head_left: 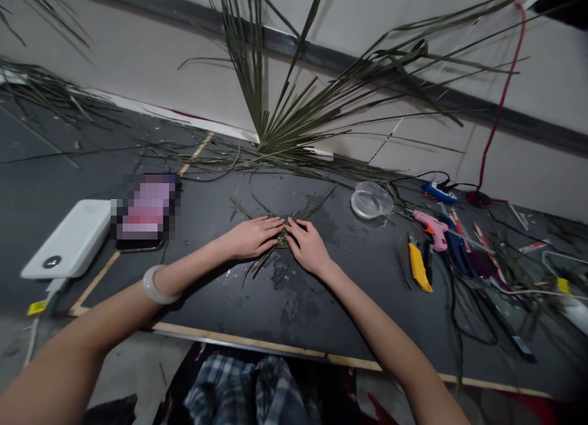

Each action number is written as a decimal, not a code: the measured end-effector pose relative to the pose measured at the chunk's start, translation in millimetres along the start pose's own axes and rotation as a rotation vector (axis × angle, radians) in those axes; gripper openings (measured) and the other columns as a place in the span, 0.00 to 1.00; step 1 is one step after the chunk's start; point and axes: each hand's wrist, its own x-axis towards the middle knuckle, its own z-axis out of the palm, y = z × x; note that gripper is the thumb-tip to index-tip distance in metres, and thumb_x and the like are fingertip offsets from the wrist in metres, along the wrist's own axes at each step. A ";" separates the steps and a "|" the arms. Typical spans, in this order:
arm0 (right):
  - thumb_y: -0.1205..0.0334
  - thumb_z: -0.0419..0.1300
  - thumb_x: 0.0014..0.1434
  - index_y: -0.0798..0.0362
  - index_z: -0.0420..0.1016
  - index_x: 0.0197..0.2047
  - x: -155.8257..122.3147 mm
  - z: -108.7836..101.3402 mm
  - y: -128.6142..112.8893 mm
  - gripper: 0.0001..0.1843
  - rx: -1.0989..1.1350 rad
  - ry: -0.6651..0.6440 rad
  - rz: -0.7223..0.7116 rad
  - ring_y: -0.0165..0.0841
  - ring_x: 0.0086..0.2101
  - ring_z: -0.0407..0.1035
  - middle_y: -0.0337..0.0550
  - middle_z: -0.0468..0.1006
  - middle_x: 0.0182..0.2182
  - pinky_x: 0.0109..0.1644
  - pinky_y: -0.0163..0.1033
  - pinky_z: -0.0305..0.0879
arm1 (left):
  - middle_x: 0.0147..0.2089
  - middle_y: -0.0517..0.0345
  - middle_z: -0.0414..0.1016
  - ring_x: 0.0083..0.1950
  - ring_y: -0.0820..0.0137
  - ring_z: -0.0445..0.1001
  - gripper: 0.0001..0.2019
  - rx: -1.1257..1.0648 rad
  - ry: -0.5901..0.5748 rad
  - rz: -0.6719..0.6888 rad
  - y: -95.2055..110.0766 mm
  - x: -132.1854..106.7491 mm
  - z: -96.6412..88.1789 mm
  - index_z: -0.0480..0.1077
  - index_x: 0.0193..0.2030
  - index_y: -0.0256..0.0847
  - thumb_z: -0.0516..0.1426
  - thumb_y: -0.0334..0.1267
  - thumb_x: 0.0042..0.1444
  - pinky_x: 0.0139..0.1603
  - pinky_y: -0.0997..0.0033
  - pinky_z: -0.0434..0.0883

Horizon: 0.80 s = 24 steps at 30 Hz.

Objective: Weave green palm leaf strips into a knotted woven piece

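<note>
A small woven piece of green palm-leaf strips (282, 240) lies on the dark table, with loose strip ends sticking out around it. My left hand (257, 236) rests flat on its left side, fingers stretched out and partly covering it. From the right, my right hand (309, 244) touches its edge with slightly bent fingers, thumb apart from the index finger. Much of the weave is hidden under the fingertips. Neither hand is closed round anything that I can see.
A fan of long palm leaves (294, 122) leans on the wall behind. To the left are a phone (146, 210) and a white power bank (68, 238). On the right are a clear plastic cup (370, 201), a yellow cutter (419, 267), a pink glue gun (432, 228) and cables.
</note>
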 end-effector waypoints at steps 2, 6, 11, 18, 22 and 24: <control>0.63 0.49 0.64 0.58 0.72 0.54 0.2 -0.9 -1.6 0.19 -0.033 -0.008 -0.014 0.42 0.54 0.61 0.50 0.70 0.56 0.58 0.50 0.62 | 0.67 0.49 0.55 0.68 0.66 0.54 0.22 -0.007 0.008 0.003 -0.2 -2.3 -1.0 0.58 0.64 0.36 0.44 0.41 0.67 0.68 0.62 0.52; 0.64 0.48 0.64 0.57 0.72 0.54 1.1 -3.3 -1.9 0.19 -0.049 -0.022 -0.024 0.43 0.54 0.62 0.51 0.71 0.56 0.57 0.50 0.63 | 0.67 0.51 0.56 0.68 0.67 0.54 0.21 -0.026 0.011 0.046 0.1 -4.1 -5.8 0.58 0.64 0.38 0.43 0.40 0.67 0.68 0.63 0.51; 0.68 0.49 0.63 0.52 0.70 0.57 2.9 -5.1 10.5 0.20 0.121 -0.023 -0.009 0.37 0.51 0.64 0.46 0.73 0.54 0.56 0.46 0.65 | 0.66 0.51 0.59 0.67 0.66 0.56 0.20 -0.012 -0.024 0.008 8.0 -1.1 -8.9 0.63 0.61 0.37 0.42 0.39 0.67 0.68 0.61 0.52; 0.63 0.54 0.63 0.49 0.73 0.54 5.2 -3.5 17.0 0.17 0.137 -0.022 0.017 0.38 0.50 0.65 0.41 0.74 0.53 0.54 0.46 0.67 | 0.66 0.51 0.59 0.65 0.65 0.60 0.19 -0.179 0.093 0.011 -3.4 -2.0 -24.7 0.65 0.59 0.40 0.47 0.41 0.65 0.66 0.60 0.57; 0.63 0.55 0.62 0.47 0.74 0.53 8.7 -6.6 14.4 0.16 0.092 -0.070 0.038 0.38 0.49 0.65 0.39 0.75 0.52 0.51 0.45 0.69 | 0.65 0.50 0.61 0.64 0.65 0.62 0.21 -0.278 0.353 -0.144 -9.0 -9.5 -51.0 0.66 0.59 0.39 0.48 0.46 0.64 0.63 0.60 0.61; 0.63 0.56 0.62 0.49 0.74 0.53 11.0 -9.6 13.8 0.16 0.072 -0.100 0.042 0.38 0.48 0.65 0.40 0.74 0.53 0.51 0.45 0.69 | 0.64 0.51 0.63 0.66 0.65 0.60 0.21 -0.264 0.249 -0.114 1.0 -14.8 -53.1 0.66 0.59 0.39 0.47 0.45 0.65 0.65 0.60 0.60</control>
